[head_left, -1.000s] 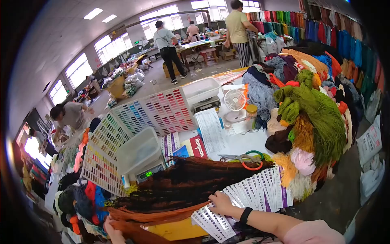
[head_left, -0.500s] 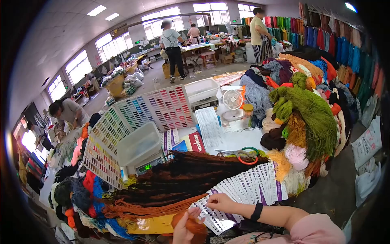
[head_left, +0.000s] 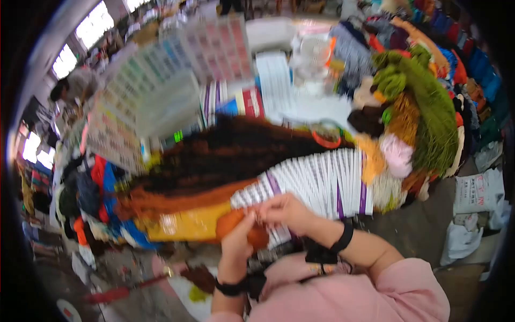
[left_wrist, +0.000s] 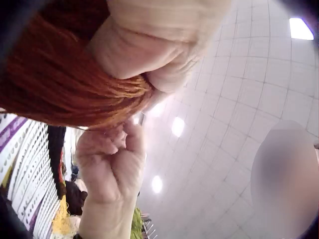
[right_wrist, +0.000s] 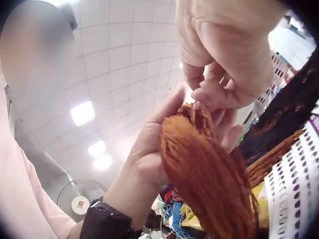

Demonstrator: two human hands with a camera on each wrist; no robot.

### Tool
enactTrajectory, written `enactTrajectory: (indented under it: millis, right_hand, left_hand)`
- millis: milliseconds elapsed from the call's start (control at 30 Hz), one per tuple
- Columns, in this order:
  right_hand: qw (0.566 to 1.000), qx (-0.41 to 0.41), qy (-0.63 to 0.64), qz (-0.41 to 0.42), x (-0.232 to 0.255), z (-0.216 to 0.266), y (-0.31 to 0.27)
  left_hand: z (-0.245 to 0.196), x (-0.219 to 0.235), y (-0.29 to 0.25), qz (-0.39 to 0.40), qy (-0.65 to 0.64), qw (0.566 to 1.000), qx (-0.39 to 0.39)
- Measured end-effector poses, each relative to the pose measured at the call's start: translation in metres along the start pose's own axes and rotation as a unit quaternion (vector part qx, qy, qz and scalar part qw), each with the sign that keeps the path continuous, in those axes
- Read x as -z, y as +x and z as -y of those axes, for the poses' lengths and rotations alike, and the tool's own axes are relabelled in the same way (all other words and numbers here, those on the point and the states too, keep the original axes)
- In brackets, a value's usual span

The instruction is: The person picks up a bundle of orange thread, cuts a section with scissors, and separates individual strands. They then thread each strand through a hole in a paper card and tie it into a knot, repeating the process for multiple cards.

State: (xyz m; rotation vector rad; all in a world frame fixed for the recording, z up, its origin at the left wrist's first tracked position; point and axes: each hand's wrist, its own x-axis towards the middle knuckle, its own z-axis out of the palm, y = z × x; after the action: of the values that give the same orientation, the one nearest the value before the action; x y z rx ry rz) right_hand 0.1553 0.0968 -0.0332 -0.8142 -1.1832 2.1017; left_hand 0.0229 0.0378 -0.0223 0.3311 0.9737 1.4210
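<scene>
My left hand [head_left: 238, 239] grips a folded rust-brown hank of yarn [right_wrist: 204, 174], fingers curled round it near its gathered end. Right against that end, my right hand [right_wrist: 234, 55] pinches with thumb and fingertips at the top of the yarn; the strand itself is mostly hidden by the fingers. Both hands meet in front of the body, over the table's near edge. Just beyond them lie a long spread of dark brown and black yarn [head_left: 214, 155] and a fanned row of white punched cards [head_left: 316, 177] with purple bands.
A clear plastic tub [head_left: 169, 104] sits on a scale before a standing colour chart [head_left: 214, 48]. Red-handled scissors [head_left: 327, 140] lie beyond the cards. Piled green yarn [head_left: 424, 129] fills the right side. A yellow surface [head_left: 188, 222] shows at the near edge.
The left hand has come from the left with rust-brown yarn, and the right hand has left the cards to meet it. The head view has tilted down.
</scene>
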Motion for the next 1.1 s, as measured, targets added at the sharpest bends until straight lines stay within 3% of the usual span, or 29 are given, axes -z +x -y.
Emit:
enactTrajectory:
  millis: [167, 333, 433, 633, 733, 1100]
  right_hand:
    - [0.991, -0.026, 0.13, 0.011, 0.006, 0.004, -0.011]
    - [0.988, -0.051, 0.143, 0.007, 0.005, 0.01, -0.011]
    - [0.988, -0.055, 0.14, 0.013, 0.004, 0.012, -0.008]
    - [0.989, -0.054, 0.133, 0.022, 0.004, 0.011, -0.004]
    - [0.99, -0.063, 0.123, 0.015, 0.002, 0.014, -0.003]
    - [0.997, -0.061, 0.037, 0.0, -0.014, 0.019, 0.008]
  left_hand:
    - [-0.001, 0.002, 0.0, 0.076, -0.024, 0.995, 0.065]
    - [-0.005, 0.009, 0.002, 0.16, -0.064, 0.983, 0.065]
    - [-0.008, 0.007, 0.002, 0.119, -0.057, 0.989, 0.07]
    - [-0.007, 0.01, 0.006, 0.157, -0.071, 0.984, 0.05]
    - [-0.003, 0.011, 0.008, 0.11, -0.056, 0.992, 0.037]
    - [-0.001, 0.012, 0.011, 0.137, -0.097, 0.985, 0.036]
